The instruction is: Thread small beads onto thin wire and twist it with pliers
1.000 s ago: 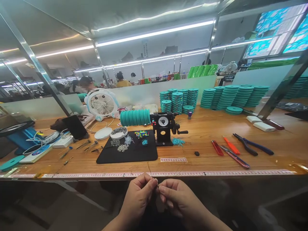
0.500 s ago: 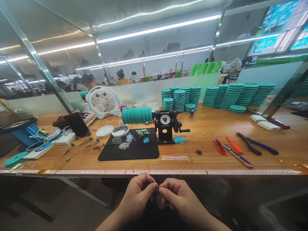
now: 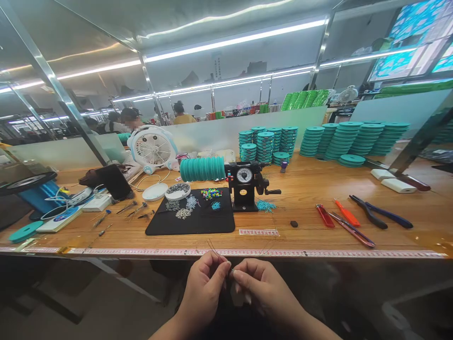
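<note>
Both hands are together below the bench's front edge. My left hand [image 3: 207, 283] pinches thin dark line [image 3: 212, 247] between thumb and forefinger, and its loose ends stick up past the fingertips. Close against it, my right hand [image 3: 260, 285] has its thumb and forefinger pressed together at the same spot; what lies between them is too small to make out. Beyond the hands is a black mat [image 3: 198, 224] with small piles of coloured beads [image 3: 211, 193] and metal parts [image 3: 184, 214]. A black winder [image 3: 244, 189] carrying teal spools [image 3: 202, 169] stands behind it.
A tape measure strip [image 3: 283, 253] runs along the bench's front edge. Pliers [image 3: 380, 212], an orange tool [image 3: 347, 212] and a red cutter [image 3: 324, 216] lie right. Stacked teal spools [image 3: 341, 141] and a white fan [image 3: 154, 148] stand behind; a blue spool [image 3: 38, 196] is left.
The loose line ends now lean further left. My left hand has tilted slightly, and the fingertips of both hands have risen a little. The camera view has shifted slightly.
</note>
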Demonstrator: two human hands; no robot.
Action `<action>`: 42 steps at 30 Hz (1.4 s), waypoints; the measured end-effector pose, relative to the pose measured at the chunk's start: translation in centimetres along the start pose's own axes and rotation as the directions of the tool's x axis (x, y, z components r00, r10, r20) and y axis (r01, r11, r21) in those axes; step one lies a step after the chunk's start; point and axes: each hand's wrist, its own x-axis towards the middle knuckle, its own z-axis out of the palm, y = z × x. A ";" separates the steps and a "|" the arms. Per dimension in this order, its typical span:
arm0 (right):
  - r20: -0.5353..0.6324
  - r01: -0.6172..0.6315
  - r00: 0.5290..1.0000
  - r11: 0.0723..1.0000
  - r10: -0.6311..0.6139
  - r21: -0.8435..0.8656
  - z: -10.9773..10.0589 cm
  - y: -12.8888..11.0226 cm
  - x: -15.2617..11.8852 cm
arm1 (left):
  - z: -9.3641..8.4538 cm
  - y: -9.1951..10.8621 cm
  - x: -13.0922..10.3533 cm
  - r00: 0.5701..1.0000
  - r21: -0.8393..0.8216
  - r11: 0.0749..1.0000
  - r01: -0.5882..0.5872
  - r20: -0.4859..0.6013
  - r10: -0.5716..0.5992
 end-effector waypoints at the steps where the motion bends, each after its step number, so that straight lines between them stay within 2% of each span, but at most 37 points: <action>1: 0.023 -0.046 0.999 0.996 0.045 0.077 0.0 0.0 0.1 | 0.0 0.0 -0.1 1.000 -0.002 1.000 -0.020 -0.002 0.020; 3: 0.050 -0.095 0.995 0.979 0.087 0.180 0.0 0.2 0.3 | 0.0 0.1 -0.2 0.998 -0.004 0.998 -0.057 -0.002 0.057; 5: 0.043 -0.078 0.997 0.977 0.070 0.201 0.0 0.4 0.3 | 0.0 0.2 -0.2 0.997 -0.010 0.997 -0.082 -0.008 0.082; 7: -0.012 0.030 0.999 0.997 -0.030 0.072 0.0 0.5 0.1 | 0.0 0.2 -0.2 0.997 -0.019 0.997 -0.069 -0.027 0.068; 8: -0.041 0.118 0.992 0.991 -0.121 -0.067 0.1 0.5 0.0 | 0.1 0.2 -0.2 0.999 -0.036 0.999 -0.033 -0.033 0.032; 9: -0.053 0.226 0.968 0.945 -0.245 -0.237 0.1 0.6 -0.2 | 0.1 0.1 -0.2 0.999 -0.066 0.998 0.021 -0.033 -0.023; 10: -0.035 0.337 0.923 0.850 -0.383 -0.406 0.1 0.6 -0.3 | 0.2 0.1 -0.1 0.996 -0.106 0.991 0.086 -0.024 -0.089; 12: 0.082 0.511 0.791 0.580 -0.607 -0.635 0.0 1.0 -0.4 | 0.2 -0.1 0.0 0.977 -0.202 0.956 0.213 0.018 -0.214; 14: 0.203 0.595 0.686 0.378 -0.699 -0.709 -0.2 1.4 -0.4 | 0.2 -0.3 0.2 0.956 -0.282 0.914 0.293 0.063 -0.287; 15: 0.238 0.613 0.659 0.326 -0.713 -0.719 -0.2 1.6 -0.4 | 0.1 -0.4 0.2 0.948 -0.308 0.897 0.318 0.083 -0.308; 17: 0.263 0.626 0.643 0.295 -0.720 -0.722 -0.3 2.0 -0.3 | 0.1 -0.4 0.2 0.935 -0.344 0.869 0.355 0.120 -0.334; 19: 0.233 0.620 0.659 0.342 -0.715 -0.706 -0.3 2.0 -0.3 | 0.0 -0.3 0.2 0.926 -0.370 0.848 0.379 0.156 -0.345; 20: 0.194 0.600 0.689 0.399 -0.699 -0.693 -0.3 1.9 -0.3 | 0.0 -0.3 0.2 0.924 -0.384 0.841 0.381 0.171 -0.340; 23: 0.028 0.471 0.820 0.646 -0.571 -0.601 0.0 1.3 -0.6 | 0.2 -0.3 0.1 0.938 -0.437 0.830 0.346 0.181 -0.296; 25: -0.054 0.382 0.884 0.783 -0.464 -0.491 0.3 0.8 -0.8 | 0.2 -0.4 0.0 0.943 -0.474 0.815 0.332 0.172 -0.285; 27: -0.096 0.321 0.920 0.870 -0.380 -0.375 0.5 0.4 -0.9 | 0.3 -0.6 -0.1 0.937 -0.488 0.800 0.348 0.176 -0.300; 30: -0.116 0.273 0.945 0.932 -0.306 -0.240 0.6 0.2 -0.9 | 0.3 -0.9 -0.3 0.927 -0.480 0.793 0.374 0.184 -0.326; 34: -0.105 0.255 0.955 0.949 -0.277 -0.186 1.1 0.4 -1.0 | 0.5 -0.9 -0.1 0.943 -0.438 0.836 0.330 0.197 -0.269; 36: -0.091 0.261 0.953 0.937 -0.288 -0.231 1.0 0.3 -1.2 | 0.6 -0.7 0.2 0.946 -0.393 0.867 0.306 0.223 -0.234; 38: -0.054 0.290 0.945 0.899 -0.324 -0.329 0.1 -0.3 -1.3 | 0.5 -0.5 0.7 0.939 -0.335 0.889 0.311 0.254 -0.233; 40: -0.067 0.280 0.928 0.806 -0.366 -0.522 -2.4 -1.7 -1.3 | 0.1 -0.5 1.4 0.931 -0.272 0.911 0.309 0.285 -0.230; 41: -0.129 0.223 0.913 0.739 -0.386 -0.636 -4.4 -2.6 -1.3 | -0.1 -0.6 1.8 0.929 -0.244 0.923 0.297 0.297 -0.220; 42: -0.226 0.099 0.880 0.627 -0.417 -0.773 -6.9 -3.7 -1.3 | -0.2 -0.6 2.1 0.930 -0.225 0.934 0.280 0.306 -0.205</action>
